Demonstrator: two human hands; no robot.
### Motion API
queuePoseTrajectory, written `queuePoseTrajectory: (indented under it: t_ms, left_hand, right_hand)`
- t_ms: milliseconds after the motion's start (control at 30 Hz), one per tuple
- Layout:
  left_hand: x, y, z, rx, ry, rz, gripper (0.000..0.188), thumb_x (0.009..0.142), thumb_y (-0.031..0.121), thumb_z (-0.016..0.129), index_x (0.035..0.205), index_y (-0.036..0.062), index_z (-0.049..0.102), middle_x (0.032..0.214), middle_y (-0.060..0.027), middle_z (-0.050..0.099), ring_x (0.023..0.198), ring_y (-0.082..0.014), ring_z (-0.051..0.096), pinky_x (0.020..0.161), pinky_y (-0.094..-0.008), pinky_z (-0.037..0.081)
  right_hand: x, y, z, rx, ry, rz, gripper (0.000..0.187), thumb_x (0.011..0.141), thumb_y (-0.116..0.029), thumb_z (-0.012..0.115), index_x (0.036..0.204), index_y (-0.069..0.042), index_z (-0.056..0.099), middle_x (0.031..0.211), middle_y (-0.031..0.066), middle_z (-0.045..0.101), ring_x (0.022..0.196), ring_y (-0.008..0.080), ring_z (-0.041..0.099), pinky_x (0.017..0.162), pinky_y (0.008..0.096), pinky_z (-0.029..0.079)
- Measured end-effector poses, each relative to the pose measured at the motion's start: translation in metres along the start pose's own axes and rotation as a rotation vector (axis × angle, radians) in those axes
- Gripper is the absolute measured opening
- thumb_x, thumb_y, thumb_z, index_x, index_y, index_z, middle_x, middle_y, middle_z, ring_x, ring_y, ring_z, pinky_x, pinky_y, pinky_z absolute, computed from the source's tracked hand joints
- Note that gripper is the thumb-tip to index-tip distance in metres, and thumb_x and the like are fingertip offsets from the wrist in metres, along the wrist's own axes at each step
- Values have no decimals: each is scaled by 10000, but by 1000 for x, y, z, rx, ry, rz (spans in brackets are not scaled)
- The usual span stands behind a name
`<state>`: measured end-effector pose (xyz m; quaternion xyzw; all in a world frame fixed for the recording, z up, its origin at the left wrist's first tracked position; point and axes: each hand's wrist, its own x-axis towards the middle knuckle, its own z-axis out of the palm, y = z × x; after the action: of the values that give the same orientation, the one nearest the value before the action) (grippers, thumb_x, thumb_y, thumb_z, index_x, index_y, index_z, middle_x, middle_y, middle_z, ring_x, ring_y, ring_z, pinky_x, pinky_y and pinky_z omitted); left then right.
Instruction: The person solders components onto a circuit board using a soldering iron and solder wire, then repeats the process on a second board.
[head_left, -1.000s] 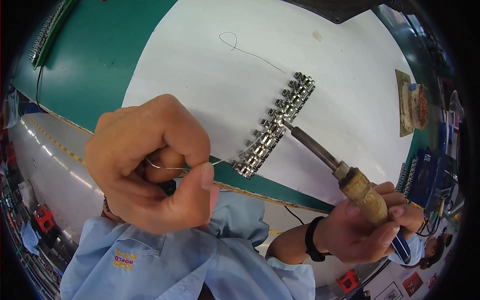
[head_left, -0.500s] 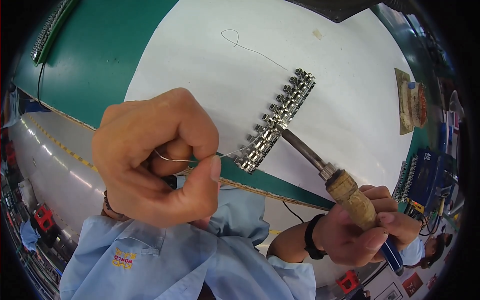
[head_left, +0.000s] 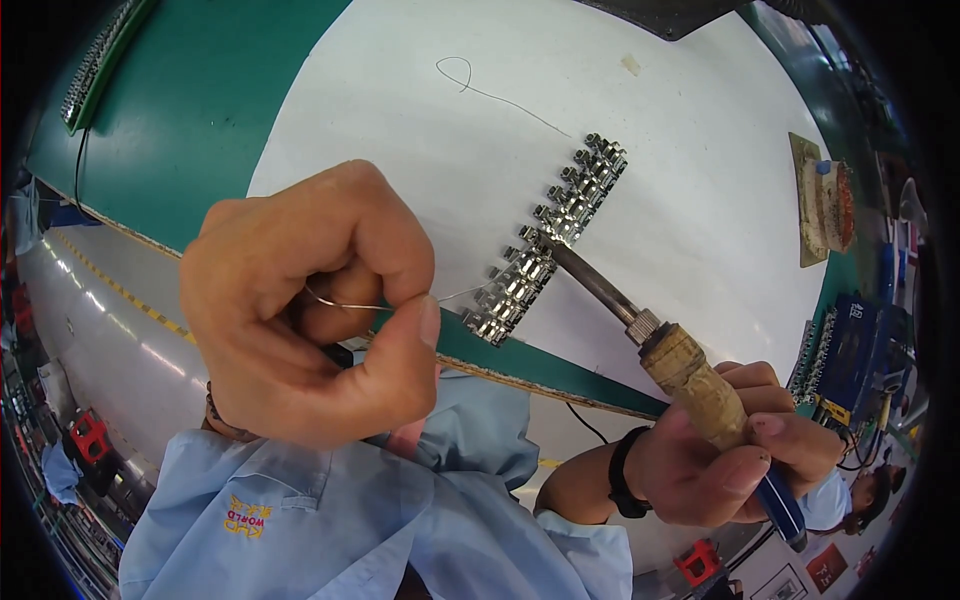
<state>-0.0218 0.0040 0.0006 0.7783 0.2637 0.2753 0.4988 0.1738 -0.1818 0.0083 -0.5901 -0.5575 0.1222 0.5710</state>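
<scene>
A row of shiny metal parts (head_left: 575, 205) lies slantwise on the white sheet (head_left: 370, 120). My right hand (head_left: 735, 445) is closed round the handle of a soldering iron (head_left: 690, 375), whose dark tip meets the row near its middle. Pinched between the thumb and forefinger of my left hand (head_left: 320, 310) is a thin strand of solder wire (head_left: 345, 306). Its free end runs toward the row, left of and below the iron's tip; whether it touches the metal I cannot tell. The rest of the strand curls back into my palm.
A loose thin wire (head_left: 490, 95) with a loop lies beyond the row. At the right stands a worn block on a plate (head_left: 808, 200), near a blue box (head_left: 855, 345). More metal rows (head_left: 812, 360) lie beside that box. A green strip (head_left: 105, 65) of parts sits far left.
The iron's tip has shifted slightly left and up along the row. My left hand has moved a little up and left, still pinching the wire.
</scene>
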Motion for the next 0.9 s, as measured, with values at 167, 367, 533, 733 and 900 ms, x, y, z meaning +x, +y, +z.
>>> queuePoseTrajectory:
  t_ms: [167, 367, 533, 733, 900]
  left_hand:
    - [2, 2, 0, 36, -6, -9, 122, 689, 44, 629, 675, 42, 508, 480, 80, 303, 474, -24, 227, 466, -235, 153]
    - [-1, 1, 1, -11, 41, -21, 146, 699, 61, 649, 676, 39, 507, 520, 77, 313, 489, -21, 236, 472, -231, 160]
    - [-4, -2, -1, -59, 61, -29, 181, 704, 92, 674, 676, 34, 505, 540, 75, 316, 496, -23, 238, 476, -232, 164]
    - [-3, -3, -2, -27, 12, 13, 176, 703, 94, 669, 672, 34, 506, 498, 77, 315, 476, -27, 231, 469, -235, 163]
    - [-1, -3, -1, -2, -4, 26, 164, 701, 84, 663, 666, 36, 510, 479, 80, 310, 464, -28, 220, 467, -240, 163]
  right_hand:
    - [2, -1, -1, -5, -36, -2, 488, 747, -120, 809, 1074, -60, 451, 694, 81, 605, 591, 215, 615, 627, 358, 514]
    - [2, 0, -1, 7, -48, -12, 475, 751, -102, 797, 1073, -60, 450, 675, 84, 591, 570, 213, 598, 615, 357, 508]
    - [2, 0, 5, 5, 8, -41, 431, 786, -125, 765, 1050, -46, 433, 664, 99, 590, 558, 219, 587, 584, 362, 500]
    - [0, 5, 26, -53, 324, -107, 260, 903, -231, 535, 905, -31, 370, 569, 75, 392, 477, 156, 394, 496, 318, 319]
    - [3, 1, 23, 119, 329, -9, 320, 878, -204, 674, 986, -44, 419, 644, 116, 580, 554, 223, 587, 528, 334, 477]
